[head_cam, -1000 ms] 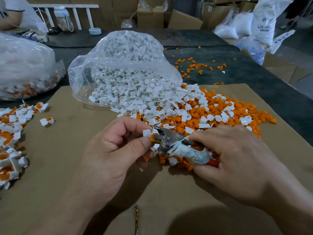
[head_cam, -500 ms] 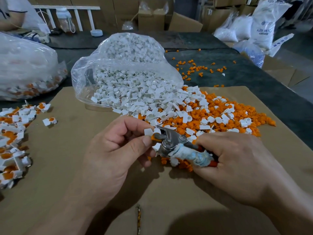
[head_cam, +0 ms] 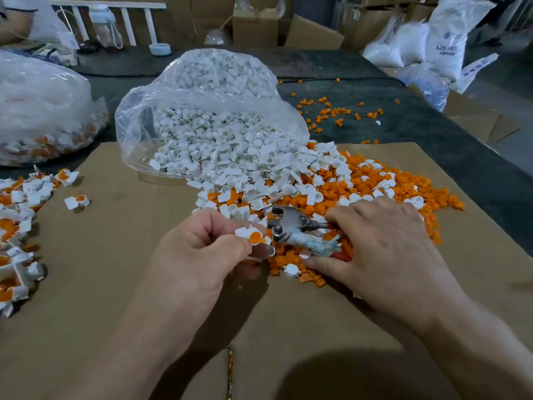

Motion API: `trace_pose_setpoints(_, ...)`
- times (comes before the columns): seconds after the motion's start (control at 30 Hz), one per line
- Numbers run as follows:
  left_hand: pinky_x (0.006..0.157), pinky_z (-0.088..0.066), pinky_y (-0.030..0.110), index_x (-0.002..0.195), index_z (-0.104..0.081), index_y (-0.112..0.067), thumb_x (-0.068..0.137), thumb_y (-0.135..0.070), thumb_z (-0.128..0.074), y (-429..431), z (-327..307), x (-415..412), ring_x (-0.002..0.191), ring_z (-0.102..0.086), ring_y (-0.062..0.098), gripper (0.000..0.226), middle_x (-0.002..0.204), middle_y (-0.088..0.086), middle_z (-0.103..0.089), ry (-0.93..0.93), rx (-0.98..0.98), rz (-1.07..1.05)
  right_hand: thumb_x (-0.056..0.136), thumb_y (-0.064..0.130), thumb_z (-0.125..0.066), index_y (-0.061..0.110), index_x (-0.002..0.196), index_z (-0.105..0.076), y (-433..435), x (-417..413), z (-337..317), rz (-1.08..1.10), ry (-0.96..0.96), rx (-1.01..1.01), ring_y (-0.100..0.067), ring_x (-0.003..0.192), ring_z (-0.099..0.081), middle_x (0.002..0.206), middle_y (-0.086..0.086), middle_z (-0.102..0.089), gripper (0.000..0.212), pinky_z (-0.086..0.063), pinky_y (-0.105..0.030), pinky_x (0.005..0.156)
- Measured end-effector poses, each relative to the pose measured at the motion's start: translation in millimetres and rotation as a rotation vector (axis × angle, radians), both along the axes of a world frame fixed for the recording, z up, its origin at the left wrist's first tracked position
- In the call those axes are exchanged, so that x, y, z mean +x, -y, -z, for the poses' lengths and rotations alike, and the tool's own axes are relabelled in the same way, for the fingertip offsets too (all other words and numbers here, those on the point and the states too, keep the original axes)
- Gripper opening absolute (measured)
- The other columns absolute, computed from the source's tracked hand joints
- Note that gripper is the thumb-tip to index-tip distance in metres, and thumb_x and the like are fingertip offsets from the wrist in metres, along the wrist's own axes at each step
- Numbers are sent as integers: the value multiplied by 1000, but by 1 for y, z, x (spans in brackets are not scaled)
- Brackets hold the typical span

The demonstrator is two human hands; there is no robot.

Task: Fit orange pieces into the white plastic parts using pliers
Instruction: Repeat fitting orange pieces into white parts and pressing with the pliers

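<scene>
My left hand (head_cam: 199,252) pinches a white plastic part with an orange piece (head_cam: 251,236) seated in it, between thumb and fingers. Just to its right are the metal jaws of the pliers (head_cam: 291,225), apart from the part and slightly spread. My right hand (head_cam: 383,249) grips the pliers by their cloth-wrapped, red handles, low over the heap. Loose orange pieces (head_cam: 383,192) and white parts (head_cam: 259,168) lie mixed in a pile on the brown cardboard sheet (head_cam: 115,255).
A clear bag (head_cam: 207,111) of white parts lies open behind the pile. Fitted white-and-orange parts (head_cam: 17,215) are heaped at the left edge, with another bag (head_cam: 43,111) behind. Stray orange pieces (head_cam: 331,111) dot the dark table. Boxes and sacks stand at the back.
The pliers' jaws have come off the part in my left hand and moved right. My left hand has turned the part so its orange face shows.
</scene>
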State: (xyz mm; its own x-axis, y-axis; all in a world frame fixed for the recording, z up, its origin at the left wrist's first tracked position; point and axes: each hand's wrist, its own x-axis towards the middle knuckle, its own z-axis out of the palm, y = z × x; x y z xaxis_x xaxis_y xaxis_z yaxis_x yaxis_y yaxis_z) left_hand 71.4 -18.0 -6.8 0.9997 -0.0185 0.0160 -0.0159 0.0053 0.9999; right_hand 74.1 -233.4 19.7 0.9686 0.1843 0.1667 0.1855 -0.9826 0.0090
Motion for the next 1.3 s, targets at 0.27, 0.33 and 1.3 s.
trace_pose_setpoints(0.27, 60, -51, 28, 70, -69, -26, 68, -33, -77, 3, 1, -4, 72, -73, 16, 11, 80, 3, -78, -5, 77, 33, 83, 61, -50, 26, 108, -61, -8, -7, -7, -151, 141, 181, -20, 102, -56, 105, 7, -62, 45, -40, -43, 87)
trace_pose_setpoints(0.33, 59, -54, 26, 75, -72, -27, 60, -38, -82, 4, -1, -4, 66, -70, 14, 21, 76, 5, -76, 25, 54, 58, 86, 47, -54, 23, 101, -64, -19, -11, -9, -281, 199, 208, -20, 88, -60, 95, 6, -65, 30, -44, -41, 76)
trace_pose_setpoints(1.3, 62, -40, -2, 100, -61, -42, 74, -51, -64, 3, -16, -17, 73, -62, -6, 28, 86, -25, -63, 522, 631, 173, 96, 28, -47, 18, 83, -63, -19, -22, -4, -476, 61, 507, -7, 73, -50, 78, 11, -53, 23, -43, -30, 63)
